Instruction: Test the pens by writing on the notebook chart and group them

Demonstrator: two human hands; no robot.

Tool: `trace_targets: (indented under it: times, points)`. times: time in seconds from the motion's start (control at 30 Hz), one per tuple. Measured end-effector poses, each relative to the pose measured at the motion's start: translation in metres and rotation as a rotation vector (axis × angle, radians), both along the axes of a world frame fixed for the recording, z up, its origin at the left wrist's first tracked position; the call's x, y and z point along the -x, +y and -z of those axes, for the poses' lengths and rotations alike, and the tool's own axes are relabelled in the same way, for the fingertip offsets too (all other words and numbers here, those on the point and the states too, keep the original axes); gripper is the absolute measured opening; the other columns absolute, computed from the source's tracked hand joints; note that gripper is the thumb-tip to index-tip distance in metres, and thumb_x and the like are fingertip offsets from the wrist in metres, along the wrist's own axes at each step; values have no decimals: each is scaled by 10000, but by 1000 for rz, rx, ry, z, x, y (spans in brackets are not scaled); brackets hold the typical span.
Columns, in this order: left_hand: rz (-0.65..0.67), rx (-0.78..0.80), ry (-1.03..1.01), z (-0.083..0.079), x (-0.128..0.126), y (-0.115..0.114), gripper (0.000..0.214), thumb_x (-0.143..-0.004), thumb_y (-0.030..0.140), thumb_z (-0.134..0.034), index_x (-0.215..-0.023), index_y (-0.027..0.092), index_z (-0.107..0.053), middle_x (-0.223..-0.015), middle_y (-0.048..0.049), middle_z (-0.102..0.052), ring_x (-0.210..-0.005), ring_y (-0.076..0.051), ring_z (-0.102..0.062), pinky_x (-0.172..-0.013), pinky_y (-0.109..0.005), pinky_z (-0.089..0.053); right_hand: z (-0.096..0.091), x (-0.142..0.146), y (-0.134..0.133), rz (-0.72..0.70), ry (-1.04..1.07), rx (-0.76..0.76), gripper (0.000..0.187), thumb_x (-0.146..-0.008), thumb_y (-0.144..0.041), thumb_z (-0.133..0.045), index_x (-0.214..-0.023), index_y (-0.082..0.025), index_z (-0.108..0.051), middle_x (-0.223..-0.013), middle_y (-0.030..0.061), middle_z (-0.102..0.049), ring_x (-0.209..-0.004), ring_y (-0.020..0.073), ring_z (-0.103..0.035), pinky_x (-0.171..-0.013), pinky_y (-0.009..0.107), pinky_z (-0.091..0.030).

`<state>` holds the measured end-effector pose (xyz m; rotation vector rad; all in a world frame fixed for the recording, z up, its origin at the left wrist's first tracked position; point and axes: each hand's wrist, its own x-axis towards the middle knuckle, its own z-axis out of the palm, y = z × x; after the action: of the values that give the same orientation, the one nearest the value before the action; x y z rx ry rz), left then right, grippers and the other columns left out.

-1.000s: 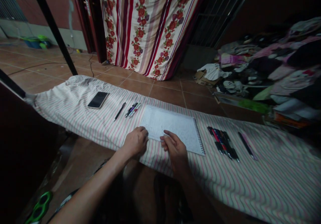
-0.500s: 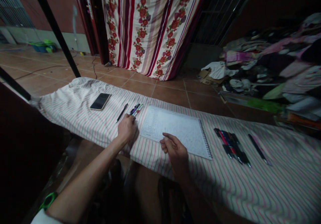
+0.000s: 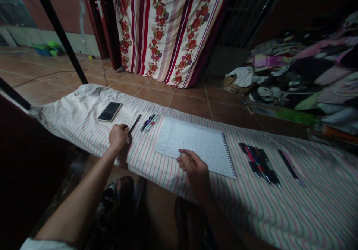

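On the striped cloth, my left hand (image 3: 119, 135) is at the lower end of a black pen (image 3: 135, 124). Its fingers are bent and a little apart, with the tips beside the pen; I cannot tell whether they touch it. Just right of that pen lies a small group of pens (image 3: 149, 123), purple and white among them. My right hand (image 3: 194, 166) rests at the near edge of an open spiral notebook (image 3: 195, 140) with writing on its page. The index finger points out, the other fingers are loosely curled, and I see nothing held there.
A phone (image 3: 110, 111) lies left of the black pen. Several pens (image 3: 258, 164) are grouped right of the notebook, with a dark pen and a pinkish one (image 3: 291, 166) farther right. Beyond the striped cloth (image 3: 173, 171) are tiled floor, a flowered curtain (image 3: 165, 33) and heaped clothes (image 3: 316, 67).
My left hand has moved left from the small group of pens to the black pen, uncovering that group. My right hand has hardly moved. The view has shifted slightly.
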<state>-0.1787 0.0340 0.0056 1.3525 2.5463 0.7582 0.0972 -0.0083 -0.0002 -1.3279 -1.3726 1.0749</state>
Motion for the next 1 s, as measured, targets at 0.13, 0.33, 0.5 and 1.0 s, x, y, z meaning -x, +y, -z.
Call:
trace_targets:
  times: [0.13,0.33,0.5,1.0]
  points:
    - [42,11,-62,3,-8,8,267,-751,370,-557,-910,206,-694,-1013,-114,-656,-953,-286,-590,-753,-336,-420,2,0,1,0,-18,-2,272,-770,-411,-543,-890,-186,-638,-673,31,-650,-588,156,-576,-597,299,-463]
    - [-15,-49,-339,0,-7,18,148,-633,230,-632,-748,156,-688,-802,-117,-677,-905,-295,-600,-685,-324,-420,3,-1,3,-16,-7,-11,266,-782,-410,-539,-893,-192,-643,-675,25,-650,-593,151,-577,-598,292,-462]
    - [10,-170,-789,-8,-22,8,212,-638,291,-645,-761,119,-668,-566,-21,-597,-543,-131,-559,-493,-222,-377,2,2,6,23,77,-49,292,-764,-433,-562,-871,-174,-647,-641,23,-638,-544,136,-555,-552,277,-449]
    - [148,-178,-1621,-16,-127,-47,109,-723,67,-605,-819,117,-613,-668,-29,-633,-537,-76,-564,-498,-169,-423,8,-7,16,-6,150,-56,335,-774,-477,-555,-884,-172,-641,-660,25,-634,-540,124,-541,-502,250,-410]
